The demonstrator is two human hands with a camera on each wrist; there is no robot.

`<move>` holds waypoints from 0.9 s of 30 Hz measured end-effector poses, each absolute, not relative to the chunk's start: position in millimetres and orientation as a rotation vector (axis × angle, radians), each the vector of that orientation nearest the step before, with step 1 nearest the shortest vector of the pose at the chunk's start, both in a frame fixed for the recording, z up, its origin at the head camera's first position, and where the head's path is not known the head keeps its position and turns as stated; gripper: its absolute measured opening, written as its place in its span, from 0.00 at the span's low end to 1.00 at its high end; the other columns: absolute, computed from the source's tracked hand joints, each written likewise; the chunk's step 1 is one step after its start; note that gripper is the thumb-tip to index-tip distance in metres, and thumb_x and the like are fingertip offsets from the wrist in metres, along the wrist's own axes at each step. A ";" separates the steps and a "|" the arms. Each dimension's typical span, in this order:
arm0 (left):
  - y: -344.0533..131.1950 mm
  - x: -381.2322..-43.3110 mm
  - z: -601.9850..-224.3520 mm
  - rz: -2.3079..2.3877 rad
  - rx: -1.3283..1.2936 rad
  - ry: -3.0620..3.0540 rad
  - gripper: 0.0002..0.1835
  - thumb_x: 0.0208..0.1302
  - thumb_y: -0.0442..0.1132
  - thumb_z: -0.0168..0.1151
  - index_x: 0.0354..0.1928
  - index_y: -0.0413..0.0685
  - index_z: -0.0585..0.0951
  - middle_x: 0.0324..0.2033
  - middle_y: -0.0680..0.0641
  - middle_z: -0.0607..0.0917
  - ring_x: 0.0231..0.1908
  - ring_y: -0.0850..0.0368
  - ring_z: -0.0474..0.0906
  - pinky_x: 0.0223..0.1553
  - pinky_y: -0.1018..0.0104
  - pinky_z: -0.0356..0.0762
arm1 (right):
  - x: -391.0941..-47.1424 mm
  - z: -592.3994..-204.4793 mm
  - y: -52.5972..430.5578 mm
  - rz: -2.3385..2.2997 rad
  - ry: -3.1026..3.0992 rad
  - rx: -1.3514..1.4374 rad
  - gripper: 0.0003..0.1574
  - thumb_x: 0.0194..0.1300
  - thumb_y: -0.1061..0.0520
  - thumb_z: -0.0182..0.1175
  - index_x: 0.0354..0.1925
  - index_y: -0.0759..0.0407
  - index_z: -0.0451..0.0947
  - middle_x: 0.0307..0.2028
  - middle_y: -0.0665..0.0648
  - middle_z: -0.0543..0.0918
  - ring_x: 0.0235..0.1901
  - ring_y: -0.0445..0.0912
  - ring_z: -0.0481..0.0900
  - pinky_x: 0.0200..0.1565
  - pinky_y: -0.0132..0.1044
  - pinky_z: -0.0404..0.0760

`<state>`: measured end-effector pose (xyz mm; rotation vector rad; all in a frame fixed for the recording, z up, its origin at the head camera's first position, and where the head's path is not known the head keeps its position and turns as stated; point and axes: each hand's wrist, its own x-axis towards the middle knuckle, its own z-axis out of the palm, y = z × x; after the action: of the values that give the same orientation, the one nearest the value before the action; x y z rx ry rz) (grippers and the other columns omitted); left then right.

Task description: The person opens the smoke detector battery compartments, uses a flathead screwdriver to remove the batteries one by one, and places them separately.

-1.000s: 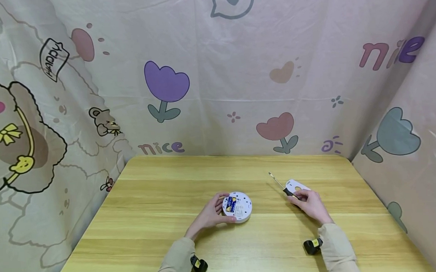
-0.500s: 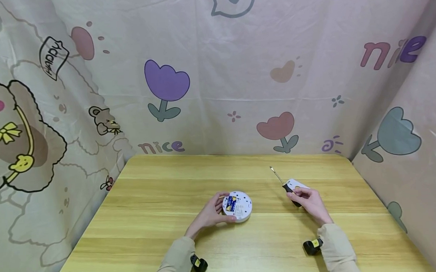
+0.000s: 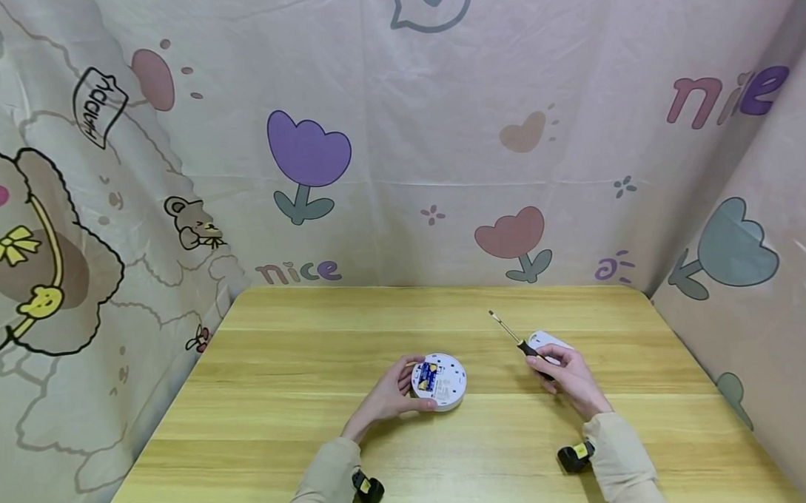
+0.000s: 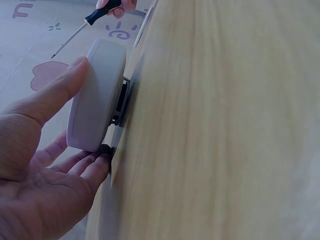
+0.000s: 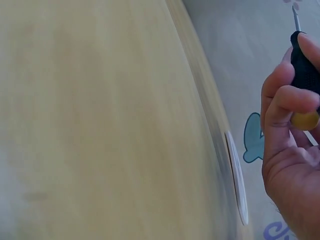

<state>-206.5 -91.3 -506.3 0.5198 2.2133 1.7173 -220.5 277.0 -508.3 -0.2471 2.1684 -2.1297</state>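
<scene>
Near the middle of the table, my left hand (image 3: 389,396) grips a round white device (image 3: 453,383) by its edge, with thumb and fingers on opposite sides. A blue-and-yellow battery (image 3: 427,376) and several small slots show on its upturned face. The left wrist view shows the device (image 4: 97,95) side-on, tilted, with a dark-slotted part on its underside near the tabletop. To the right, my right hand (image 3: 570,375) holds a screwdriver (image 3: 528,348) by its black handle, blade pointing up and left. A yellow end shows on the handle (image 5: 304,67) in the right wrist view.
Just behind my right hand lies a flat white plate (image 3: 544,339), partly hidden by the fingers. The wooden table (image 3: 280,359) ends at a patterned cloth (image 3: 389,230) behind and at both sides. Black cameras (image 3: 368,491) sit on both wrists.
My right hand has shifted slightly left, and the screwdriver first swung up, then tipped back to the left. My left hand and the round device have stayed in place.
</scene>
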 end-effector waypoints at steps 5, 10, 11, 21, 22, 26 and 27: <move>-90.8 -206.8 -506.6 1.716 0.532 2.215 0.48 0.52 0.34 0.78 0.72 0.37 0.62 0.73 0.27 0.63 0.74 0.30 0.59 0.75 0.42 0.59 | -219.4 -507.1 275.2 -2.112 2.125 -0.243 0.03 0.71 0.61 0.60 0.39 0.52 0.78 0.26 0.46 0.84 0.17 0.33 0.70 0.15 0.23 0.64; -90.6 -207.1 -507.1 1.713 0.546 2.211 0.49 0.52 0.33 0.78 0.73 0.36 0.61 0.73 0.26 0.62 0.74 0.30 0.58 0.75 0.42 0.59 | -219.0 -505.1 274.0 -2.113 2.057 -0.228 0.03 0.74 0.58 0.58 0.43 0.55 0.77 0.29 0.44 0.86 0.17 0.31 0.65 0.17 0.29 0.53; -90.6 -207.2 -507.2 1.711 0.548 2.212 0.49 0.52 0.33 0.78 0.73 0.36 0.61 0.73 0.26 0.62 0.74 0.30 0.58 0.75 0.42 0.59 | -219.0 -504.7 273.7 -2.117 2.049 -0.232 0.03 0.74 0.58 0.58 0.44 0.55 0.78 0.29 0.44 0.85 0.17 0.31 0.64 0.18 0.32 0.50; -92.1 -206.3 -506.2 1.664 0.582 2.241 0.50 0.54 0.35 0.76 0.75 0.37 0.58 0.75 0.29 0.59 0.75 0.30 0.56 0.75 0.41 0.59 | -218.1 -502.6 273.6 -2.123 1.980 -0.309 0.12 0.75 0.58 0.55 0.48 0.44 0.83 0.28 0.45 0.81 0.17 0.32 0.61 0.21 0.40 0.43; -92.1 -206.3 -506.3 1.662 0.585 2.241 0.50 0.54 0.35 0.76 0.75 0.37 0.58 0.75 0.29 0.59 0.75 0.30 0.56 0.75 0.41 0.58 | -218.1 -502.7 273.5 -2.128 1.965 -0.325 0.12 0.75 0.58 0.55 0.48 0.45 0.83 0.28 0.45 0.80 0.17 0.32 0.60 0.21 0.40 0.42; -92.0 -206.0 -506.4 1.684 0.589 2.214 0.50 0.55 0.34 0.76 0.76 0.35 0.57 0.75 0.29 0.58 0.75 0.30 0.55 0.76 0.41 0.57 | -217.8 -502.8 272.9 -2.144 1.910 -0.369 0.12 0.76 0.59 0.53 0.48 0.48 0.82 0.27 0.45 0.78 0.17 0.32 0.58 0.22 0.42 0.39; -92.1 -205.9 -506.5 1.693 0.590 2.203 0.50 0.55 0.34 0.76 0.76 0.35 0.57 0.75 0.29 0.58 0.75 0.30 0.55 0.76 0.41 0.57 | -217.8 -502.8 272.9 -2.140 1.908 -0.369 0.12 0.77 0.59 0.52 0.47 0.49 0.82 0.27 0.45 0.77 0.17 0.32 0.58 0.21 0.41 0.39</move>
<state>-205.9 -92.1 -506.5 0.5900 2.2029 1.6931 -217.8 272.9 -502.8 -0.3690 1.9076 -2.1402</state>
